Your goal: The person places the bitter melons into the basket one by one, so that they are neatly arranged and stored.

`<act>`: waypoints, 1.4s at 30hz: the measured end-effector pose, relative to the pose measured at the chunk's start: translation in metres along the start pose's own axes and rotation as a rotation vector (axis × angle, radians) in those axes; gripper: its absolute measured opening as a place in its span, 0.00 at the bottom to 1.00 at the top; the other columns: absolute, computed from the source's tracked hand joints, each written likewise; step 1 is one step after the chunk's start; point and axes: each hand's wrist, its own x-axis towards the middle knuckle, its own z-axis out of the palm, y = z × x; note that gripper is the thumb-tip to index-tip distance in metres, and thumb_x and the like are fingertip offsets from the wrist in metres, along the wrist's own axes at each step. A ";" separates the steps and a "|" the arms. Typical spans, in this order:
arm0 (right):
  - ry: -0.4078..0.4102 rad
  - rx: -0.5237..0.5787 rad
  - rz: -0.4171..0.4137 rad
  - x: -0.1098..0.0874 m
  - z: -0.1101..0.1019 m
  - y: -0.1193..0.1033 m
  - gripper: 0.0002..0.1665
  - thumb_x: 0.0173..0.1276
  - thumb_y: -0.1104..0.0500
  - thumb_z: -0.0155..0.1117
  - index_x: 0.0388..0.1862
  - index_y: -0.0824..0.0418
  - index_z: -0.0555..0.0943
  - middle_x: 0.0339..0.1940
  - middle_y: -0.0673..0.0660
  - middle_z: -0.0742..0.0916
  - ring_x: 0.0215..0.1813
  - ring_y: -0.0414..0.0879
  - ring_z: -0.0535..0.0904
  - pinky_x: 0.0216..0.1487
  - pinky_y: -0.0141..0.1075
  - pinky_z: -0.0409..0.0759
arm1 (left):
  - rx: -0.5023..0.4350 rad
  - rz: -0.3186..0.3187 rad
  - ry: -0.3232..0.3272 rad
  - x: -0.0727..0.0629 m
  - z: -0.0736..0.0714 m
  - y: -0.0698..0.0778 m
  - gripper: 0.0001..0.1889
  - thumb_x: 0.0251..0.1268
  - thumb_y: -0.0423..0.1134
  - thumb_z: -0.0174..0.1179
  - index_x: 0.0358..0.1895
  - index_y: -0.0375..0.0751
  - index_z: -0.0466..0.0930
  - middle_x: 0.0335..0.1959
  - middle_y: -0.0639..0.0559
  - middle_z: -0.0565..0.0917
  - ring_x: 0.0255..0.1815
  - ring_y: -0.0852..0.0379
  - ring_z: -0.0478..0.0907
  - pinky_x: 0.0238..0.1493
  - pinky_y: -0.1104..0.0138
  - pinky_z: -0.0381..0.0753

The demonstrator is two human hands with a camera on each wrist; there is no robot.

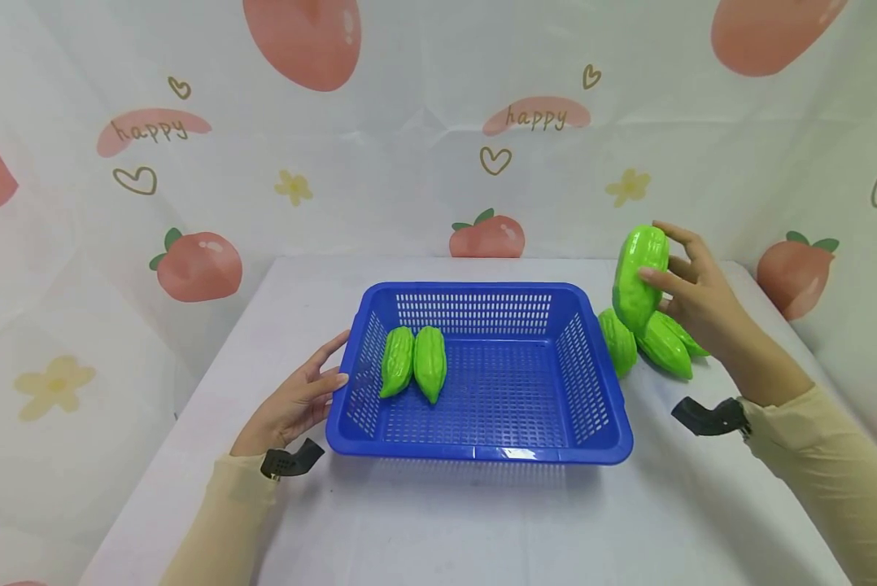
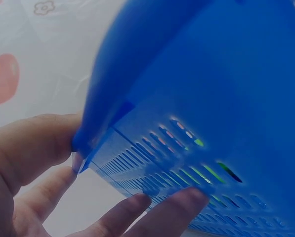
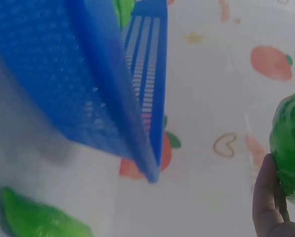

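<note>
A blue plastic basket (image 1: pixel 475 453) with slotted walls stands on the table. Two green bitter melons, one (image 1: pixel 398 362) beside the other (image 1: pixel 429 364), lie inside at its left. My left hand (image 1: pixel 295 407) holds the basket's left rim, thumb on the rim and fingers against the outer wall (image 2: pixel 137 163). Right of the basket and above the table, my right hand (image 1: pixel 695 289) grips another bitter melon (image 1: pixel 639 277) roughly upright between thumb and fingers; it also shows at the edge of the right wrist view (image 3: pixel 290 143). Below it several more bitter melons (image 1: pixel 665 346) lie together, partly hidden.
The white table (image 1: pixel 438 529) extends around the basket. A white cloth backdrop (image 1: pixel 409 179) printed with peaches, hearts and flowers hangs behind and at the sides. A black wrist mount (image 1: pixel 709 417) sits on the right sleeve, another (image 1: pixel 292 460) on the left.
</note>
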 end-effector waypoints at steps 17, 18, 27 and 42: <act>-0.196 -0.019 0.107 0.031 0.085 -0.014 0.35 0.72 0.63 0.55 0.72 0.40 0.57 0.56 0.60 0.71 0.49 0.45 0.78 0.46 0.36 0.84 | -0.004 -0.012 -0.018 -0.001 -0.001 0.002 0.39 0.70 0.37 0.57 0.76 0.68 0.47 0.57 0.49 0.73 0.42 0.58 0.83 0.45 0.67 0.84; -0.199 -0.035 0.121 0.032 0.090 -0.014 0.36 0.72 0.63 0.55 0.72 0.40 0.56 0.56 0.60 0.71 0.49 0.46 0.78 0.46 0.36 0.83 | -0.005 -0.011 -0.020 -0.002 -0.001 0.002 0.39 0.70 0.37 0.57 0.76 0.68 0.47 0.56 0.48 0.73 0.42 0.58 0.83 0.45 0.68 0.84; -0.219 -0.139 0.203 0.045 0.128 -0.001 0.38 0.70 0.64 0.57 0.73 0.42 0.56 0.55 0.64 0.71 0.50 0.49 0.77 0.46 0.37 0.83 | -0.026 -0.017 -0.019 -0.002 -0.001 0.002 0.39 0.70 0.36 0.57 0.76 0.69 0.48 0.48 0.51 0.76 0.38 0.60 0.83 0.44 0.68 0.85; -0.251 -0.233 0.348 0.056 0.154 0.050 0.45 0.67 0.64 0.62 0.76 0.49 0.51 0.60 0.70 0.73 0.57 0.57 0.77 0.56 0.49 0.80 | -0.023 -0.011 -0.021 -0.002 0.000 0.002 0.39 0.70 0.35 0.57 0.76 0.67 0.47 0.58 0.50 0.74 0.44 0.57 0.84 0.46 0.65 0.85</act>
